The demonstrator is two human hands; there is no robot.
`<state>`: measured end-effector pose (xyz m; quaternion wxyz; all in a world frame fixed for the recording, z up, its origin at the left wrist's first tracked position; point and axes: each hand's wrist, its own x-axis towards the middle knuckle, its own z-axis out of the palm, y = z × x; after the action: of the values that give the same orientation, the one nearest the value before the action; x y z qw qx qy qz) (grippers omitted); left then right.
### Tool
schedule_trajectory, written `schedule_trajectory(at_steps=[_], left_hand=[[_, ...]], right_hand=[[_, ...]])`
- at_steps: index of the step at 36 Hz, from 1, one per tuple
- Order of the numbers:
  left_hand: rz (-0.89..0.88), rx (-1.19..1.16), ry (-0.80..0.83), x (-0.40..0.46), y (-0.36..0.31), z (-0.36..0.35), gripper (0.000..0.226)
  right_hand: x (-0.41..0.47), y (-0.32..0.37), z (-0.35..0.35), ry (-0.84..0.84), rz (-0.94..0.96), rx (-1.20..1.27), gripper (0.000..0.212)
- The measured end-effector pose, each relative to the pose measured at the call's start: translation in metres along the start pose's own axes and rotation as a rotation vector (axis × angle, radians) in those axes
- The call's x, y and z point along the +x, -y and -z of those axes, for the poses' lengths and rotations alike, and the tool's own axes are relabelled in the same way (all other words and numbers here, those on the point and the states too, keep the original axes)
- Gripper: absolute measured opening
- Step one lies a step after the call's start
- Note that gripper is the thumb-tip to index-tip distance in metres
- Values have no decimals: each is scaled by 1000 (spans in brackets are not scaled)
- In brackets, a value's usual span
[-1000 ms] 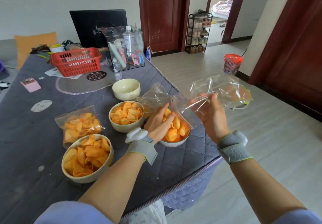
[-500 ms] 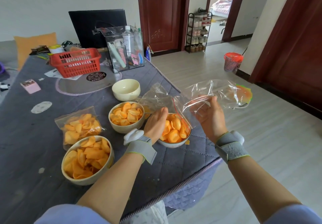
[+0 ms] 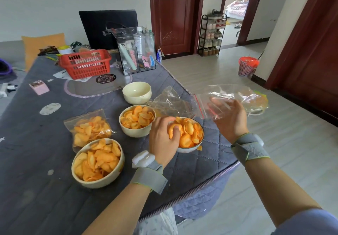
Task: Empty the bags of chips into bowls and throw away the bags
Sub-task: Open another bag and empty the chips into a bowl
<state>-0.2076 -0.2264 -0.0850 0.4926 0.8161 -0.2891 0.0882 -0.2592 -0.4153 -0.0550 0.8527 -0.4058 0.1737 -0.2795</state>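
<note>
A tabletop (image 3: pixel 45 189) under a quilted grey cover fills the left side, set against a plain pale wall (image 3: pixel 54 0). Pale floor tiles (image 3: pixel 274 161) spread to the right. Dark red wooden doors (image 3: pixel 173 15) line the far wall, and a black shoe rack (image 3: pixel 212 33) stands beside an open doorway showing a bed (image 3: pixel 236 7). Soft daylight fills the room.

Place: a home living room.
Signs: shoe rack (image 3: pixel 212 33) by wooden doors (image 3: pixel 173 15), bed (image 3: pixel 236 8) through the doorway, all far beyond the right hand (image 3: pixel 229 119).
</note>
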Motion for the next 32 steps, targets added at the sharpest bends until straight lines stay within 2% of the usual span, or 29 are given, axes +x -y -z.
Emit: schedule_trajectory(at_steps=[4, 7, 10, 13, 15, 18, 21, 24, 27, 30, 32], left_hand=[[135, -16, -14, -14, 6, 1, 36], [268, -10, 8, -23, 16, 4, 35], [303, 84, 62, -30, 27, 4, 35], [275, 208, 100, -39, 41, 6, 36], [242, 309, 114, -43, 49, 6, 33], [169, 417, 120, -44, 59, 4, 35], [147, 457, 142, -44, 61, 2, 40], [179, 436, 211, -42, 62, 1, 37], [166, 457, 220, -43, 65, 1, 38], [151, 461, 203, -44, 66, 0, 37], [141, 464, 198, -44, 65, 0, 36]], right_hand=[[14, -2, -23, 33, -70, -111, 37], [26, -11, -45, 38, -119, -182, 24], [31, -18, -67, 31, -135, -210, 26], [40, -25, -80, 6, -212, -171, 9], [44, -26, -83, 18, -296, -326, 9], [48, -25, -78, -2, -359, -664, 30], [56, -25, -64, -137, -215, -798, 31], [64, -24, -44, -270, -122, -1009, 41], [61, -22, -34, -254, -67, -1262, 42], [54, -22, -36, -284, 186, -1395, 48], [53, -25, -45, -121, 284, -1410, 42]])
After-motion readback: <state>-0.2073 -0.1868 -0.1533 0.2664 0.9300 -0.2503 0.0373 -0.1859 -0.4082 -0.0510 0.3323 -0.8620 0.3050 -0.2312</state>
